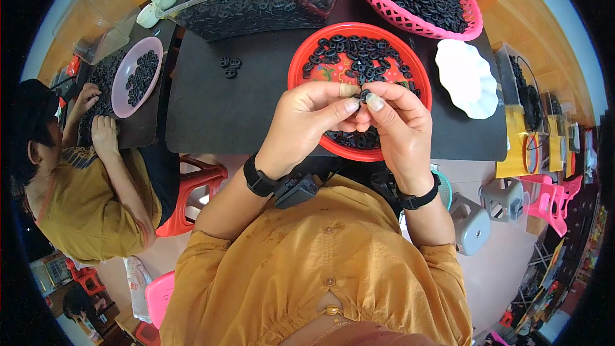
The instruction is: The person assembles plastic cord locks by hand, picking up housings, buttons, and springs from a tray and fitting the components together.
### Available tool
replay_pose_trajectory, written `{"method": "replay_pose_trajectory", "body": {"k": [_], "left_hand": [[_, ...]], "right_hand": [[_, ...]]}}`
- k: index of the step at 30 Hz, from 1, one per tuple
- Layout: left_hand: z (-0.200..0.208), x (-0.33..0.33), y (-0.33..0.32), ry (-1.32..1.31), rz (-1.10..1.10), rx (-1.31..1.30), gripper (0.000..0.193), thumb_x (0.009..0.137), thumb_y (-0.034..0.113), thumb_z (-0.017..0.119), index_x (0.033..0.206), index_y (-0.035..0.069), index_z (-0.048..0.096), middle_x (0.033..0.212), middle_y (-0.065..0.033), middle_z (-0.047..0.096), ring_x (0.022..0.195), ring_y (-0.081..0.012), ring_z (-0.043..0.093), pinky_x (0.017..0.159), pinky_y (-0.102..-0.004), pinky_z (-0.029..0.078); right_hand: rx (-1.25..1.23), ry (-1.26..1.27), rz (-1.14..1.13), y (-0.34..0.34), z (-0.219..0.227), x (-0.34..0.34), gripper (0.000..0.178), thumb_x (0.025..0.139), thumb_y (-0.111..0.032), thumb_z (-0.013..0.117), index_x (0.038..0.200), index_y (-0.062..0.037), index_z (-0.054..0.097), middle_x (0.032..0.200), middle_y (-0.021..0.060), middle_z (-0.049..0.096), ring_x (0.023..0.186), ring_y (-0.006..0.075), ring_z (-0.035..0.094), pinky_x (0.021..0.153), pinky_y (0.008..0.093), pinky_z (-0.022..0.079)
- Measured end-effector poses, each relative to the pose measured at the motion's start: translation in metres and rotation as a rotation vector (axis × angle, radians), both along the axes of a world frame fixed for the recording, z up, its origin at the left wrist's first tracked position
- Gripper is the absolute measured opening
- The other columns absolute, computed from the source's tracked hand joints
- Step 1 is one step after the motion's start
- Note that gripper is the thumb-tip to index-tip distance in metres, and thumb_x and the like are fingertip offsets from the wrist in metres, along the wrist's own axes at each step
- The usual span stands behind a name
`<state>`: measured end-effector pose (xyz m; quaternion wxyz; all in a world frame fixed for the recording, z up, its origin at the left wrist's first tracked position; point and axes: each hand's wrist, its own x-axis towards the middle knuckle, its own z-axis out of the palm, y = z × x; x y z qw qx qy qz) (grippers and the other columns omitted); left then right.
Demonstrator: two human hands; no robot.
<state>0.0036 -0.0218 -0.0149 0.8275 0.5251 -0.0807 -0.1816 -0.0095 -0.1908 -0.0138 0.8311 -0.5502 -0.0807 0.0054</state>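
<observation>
Both my hands meet above a round red tray [423, 64] and pinch one small black slotted oval piece [364, 96] between thumbs and fingertips. My left hand [296, 120] grips it from the left, my right hand [405, 125] from the right. The fingers cover much of the piece, so its details are hard to make out. Many similar black oval pieces [359, 46] lie loose in the tray, around its patterned red bottom. A few more black pieces [230, 67] sit together on the dark table to the left.
A clear bin [256, 16] of black pieces and a pink basket [474, 19] full of them stand at the back. A white scalloped plate [466, 79] lies right of the tray. At left, a co-worker [96, 198] handles pieces beside a pink bowl [116, 86]. Stools [471, 224] stand on the floor.
</observation>
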Motion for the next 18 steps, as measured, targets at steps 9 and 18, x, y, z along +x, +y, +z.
{"method": "replay_pose_trajectory", "body": {"k": [9, 18], "left_hand": [[-0.006, 0.001, 0.001, -0.074, -0.115, -0.024, 0.014, 0.092, 0.003, 0.059, 0.106, 0.001, 0.058, 0.099, -0.0063, 0.066, 0.089, -0.0134, 0.064, 0.082, -0.0283, 0.054], [-0.007, -0.003, 0.004, -0.063, 0.021, 0.022, 0.016, 0.092, 0.004, 0.06, 0.107, -0.001, 0.061, 0.095, -0.0041, 0.065, 0.084, -0.0104, 0.063, 0.075, -0.024, 0.053]], "right_hand": [[0.105, 0.08, 0.075, -0.007, 0.001, 0.003, 0.02, 0.092, -0.004, 0.059, 0.111, 0.0023, 0.062, 0.092, 0.0079, 0.068, 0.075, 0.0119, 0.064, 0.069, 0.0252, 0.055], [-0.07, 0.076, -0.003, -0.011, 0.007, 0.001, 0.02, 0.092, -0.005, 0.06, 0.111, 0.0013, 0.063, 0.087, 0.0062, 0.067, 0.073, 0.0104, 0.063, 0.066, 0.0228, 0.053]]}}
